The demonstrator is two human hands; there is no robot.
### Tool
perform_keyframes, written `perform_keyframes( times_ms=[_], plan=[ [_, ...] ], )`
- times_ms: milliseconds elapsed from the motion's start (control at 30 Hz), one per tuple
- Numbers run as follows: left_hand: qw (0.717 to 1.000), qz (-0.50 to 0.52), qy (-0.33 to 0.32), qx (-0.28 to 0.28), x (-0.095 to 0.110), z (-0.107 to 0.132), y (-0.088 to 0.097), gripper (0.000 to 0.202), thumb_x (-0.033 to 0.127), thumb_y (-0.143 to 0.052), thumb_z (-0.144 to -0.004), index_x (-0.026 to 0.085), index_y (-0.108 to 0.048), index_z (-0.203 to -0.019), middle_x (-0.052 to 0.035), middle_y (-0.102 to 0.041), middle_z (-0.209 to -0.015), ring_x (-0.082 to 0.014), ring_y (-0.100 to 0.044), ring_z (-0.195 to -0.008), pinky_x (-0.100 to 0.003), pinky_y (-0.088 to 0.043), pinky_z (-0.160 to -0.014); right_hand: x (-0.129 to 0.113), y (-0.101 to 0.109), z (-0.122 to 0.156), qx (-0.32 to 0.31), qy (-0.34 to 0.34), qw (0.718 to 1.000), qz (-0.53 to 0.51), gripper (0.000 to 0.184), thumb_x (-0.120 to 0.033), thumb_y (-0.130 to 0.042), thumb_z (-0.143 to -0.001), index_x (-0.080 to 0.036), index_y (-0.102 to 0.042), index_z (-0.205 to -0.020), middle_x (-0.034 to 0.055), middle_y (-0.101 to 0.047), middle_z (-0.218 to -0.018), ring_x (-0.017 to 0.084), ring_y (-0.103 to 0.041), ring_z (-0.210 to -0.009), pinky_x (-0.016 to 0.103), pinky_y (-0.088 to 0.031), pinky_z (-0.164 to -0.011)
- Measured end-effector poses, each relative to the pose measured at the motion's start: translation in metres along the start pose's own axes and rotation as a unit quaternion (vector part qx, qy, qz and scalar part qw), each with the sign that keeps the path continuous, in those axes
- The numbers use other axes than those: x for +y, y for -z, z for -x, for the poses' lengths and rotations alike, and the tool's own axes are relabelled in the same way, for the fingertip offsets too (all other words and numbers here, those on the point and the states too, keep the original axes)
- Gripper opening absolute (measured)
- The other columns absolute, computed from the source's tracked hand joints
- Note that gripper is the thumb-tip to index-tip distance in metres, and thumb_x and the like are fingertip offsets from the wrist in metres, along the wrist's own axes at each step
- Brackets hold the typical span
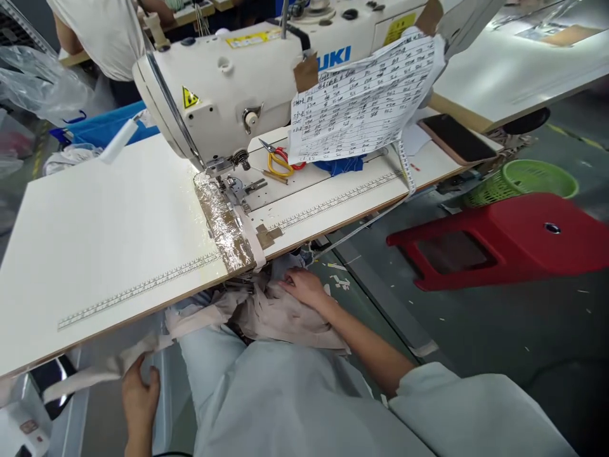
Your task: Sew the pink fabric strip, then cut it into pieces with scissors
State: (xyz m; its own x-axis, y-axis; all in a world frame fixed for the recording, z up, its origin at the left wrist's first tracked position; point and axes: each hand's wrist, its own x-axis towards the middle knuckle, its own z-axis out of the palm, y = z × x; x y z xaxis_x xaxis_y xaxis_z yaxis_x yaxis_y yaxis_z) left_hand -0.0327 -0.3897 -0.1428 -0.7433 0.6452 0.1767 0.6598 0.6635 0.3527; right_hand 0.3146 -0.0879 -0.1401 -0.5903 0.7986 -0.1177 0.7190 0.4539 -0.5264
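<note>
Pale pinkish fabric [280,317] lies bunched across my lap, below the table edge. My right hand [304,287] is on its upper right side, the fingers curled into the folds and the fingertips partly hidden. A long strip of the same pale cloth [102,373] trails off to the lower left. Close beside that strip is my left hand [140,393], thumb apart from the index finger, whose tip meets the cloth's edge. Above the lap stands a white sewing machine [214,82], with a pale band [251,238] hanging over the table edge near its presser foot.
On the white table [118,209] are yellow-and-red-handled snips [280,164], a handwritten sheet [361,105], a phone [457,138] and a tape measure [404,165]. A red stool [533,235] and green basket [542,181] stand right. A clear bin [164,400] sits below left. Another person [102,38] works behind.
</note>
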Motion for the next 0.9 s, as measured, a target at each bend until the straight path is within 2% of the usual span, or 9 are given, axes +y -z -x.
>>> perform_keyframes(
  times_ms=[133, 233, 300, 400, 467, 533, 633, 767, 900],
  plan=[
    [0.994, 0.103, 0.009, -0.025, 0.057, 0.008, -0.01, 0.044, 0.043, -0.047, -0.076, 0.013, -0.062, -0.105, -0.0145, -0.066, -0.104, -0.0283, -0.063, -0.091, -0.029, -0.049, -0.052, 0.001, -0.022, -0.015, 0.0, -0.029, 1.0, -0.008, 0.012, -0.018, -0.063, -0.076, -0.018, -0.063, -0.065, 0.006, -0.066, -0.071, 0.022, -0.06, -0.07, 0.029, -0.042, -0.065],
    [0.968, 0.229, 0.007, -0.103, 0.124, 0.009, -0.01, 0.04, 0.045, -0.049, -0.082, 0.015, -0.064, -0.104, -0.012, -0.068, -0.101, -0.0258, -0.063, -0.095, -0.032, -0.053, -0.067, -0.008, -0.014, -0.013, 0.035, -0.025, 0.998, -0.038, 0.014, -0.017, -0.053, -0.08, -0.018, -0.063, -0.07, 0.004, -0.065, -0.074, 0.018, -0.059, -0.067, 0.026, -0.041, -0.061],
    [0.91, 0.349, 0.02, -0.224, 0.172, 0.01, -0.013, 0.038, 0.047, -0.049, -0.085, 0.016, -0.066, -0.101, -0.0094, -0.069, -0.09, -0.0221, -0.065, -0.084, -0.034, -0.053, -0.076, -0.016, 0.003, -0.003, 0.06, -0.019, 0.996, -0.064, 0.017, -0.021, -0.048, -0.086, -0.018, -0.062, -0.076, 0.0024, -0.064, -0.07, 0.016, -0.057, -0.061, 0.024, -0.04, -0.056],
    [0.769, 0.47, 0.01, -0.434, 0.241, 0.015, -0.019, 0.038, 0.05, -0.053, -0.085, 0.016, -0.069, -0.092, -0.0101, -0.069, -0.093, -0.023, -0.064, -0.093, -0.035, -0.051, -0.084, -0.035, 0.037, 0.023, 0.098, 0.011, 0.99, -0.102, 0.024, -0.029, -0.041, -0.093, -0.019, -0.059, -0.08, 0.0014, -0.062, -0.068, 0.015, -0.055, -0.06, 0.024, -0.042, -0.055],
    [0.689, 0.54, 0.028, -0.483, 0.278, 0.017, -0.021, 0.037, 0.05, -0.054, -0.085, 0.015, -0.068, -0.088, -0.0084, -0.068, -0.091, -0.0213, -0.062, -0.095, -0.032, -0.048, -0.087, -0.05, 0.061, 0.04, 0.144, 0.077, 0.979, -0.123, 0.024, -0.029, -0.043, -0.094, -0.019, -0.058, -0.077, 0.0017, -0.061, -0.069, 0.015, -0.055, -0.064, 0.026, -0.042, -0.06],
    [0.647, 0.6, 0.053, -0.467, 0.306, 0.014, -0.015, 0.037, 0.05, -0.056, -0.084, 0.014, -0.064, -0.084, -0.0052, -0.066, -0.081, -0.0171, -0.061, -0.082, -0.029, -0.048, -0.081, -0.064, 0.083, 0.051, 0.195, 0.155, 0.96, -0.125, 0.022, -0.025, -0.048, -0.093, -0.02, -0.058, -0.075, 0.0025, -0.062, -0.073, 0.016, -0.055, -0.07, 0.029, -0.042, -0.066],
    [0.627, 0.568, 0.01, -0.534, 0.328, 0.0, 0.011, 0.041, 0.054, -0.057, -0.083, 0.015, -0.054, -0.072, 0.0011, -0.055, -0.058, -0.0101, -0.05, -0.053, -0.022, -0.042, -0.056, -0.076, 0.107, 0.049, 0.225, 0.202, 0.939, -0.162, 0.016, -0.023, -0.047, -0.094, -0.019, -0.061, -0.086, 0.0067, -0.063, -0.088, 0.02, -0.056, -0.085, 0.035, -0.043, -0.079],
    [0.606, 0.401, -0.136, -0.674, 0.326, -0.026, 0.06, 0.044, 0.056, -0.052, -0.085, 0.017, -0.046, -0.066, 0.0032, -0.048, -0.054, -0.0082, -0.041, -0.046, -0.022, -0.032, -0.045, -0.076, 0.123, 0.031, -0.013, 0.289, 0.914, -0.284, 0.034, -0.034, -0.036, -0.1, -0.019, -0.059, -0.079, 0.0015, -0.061, -0.075, 0.015, -0.057, -0.074, 0.037, -0.044, -0.093],
    [0.725, 0.359, -0.19, -0.557, 0.287, -0.057, 0.1, 0.044, 0.049, -0.06, -0.081, 0.017, -0.042, -0.057, 0.0032, -0.043, -0.061, -0.0084, -0.04, -0.057, -0.021, -0.033, -0.052, -0.063, 0.146, 0.023, -0.126, 0.313, 0.892, -0.302, 0.039, -0.044, -0.047, -0.096, -0.018, -0.058, -0.07, -0.0024, -0.054, -0.061, 0.01, -0.051, -0.057, 0.025, -0.048, -0.065]
  ],
)
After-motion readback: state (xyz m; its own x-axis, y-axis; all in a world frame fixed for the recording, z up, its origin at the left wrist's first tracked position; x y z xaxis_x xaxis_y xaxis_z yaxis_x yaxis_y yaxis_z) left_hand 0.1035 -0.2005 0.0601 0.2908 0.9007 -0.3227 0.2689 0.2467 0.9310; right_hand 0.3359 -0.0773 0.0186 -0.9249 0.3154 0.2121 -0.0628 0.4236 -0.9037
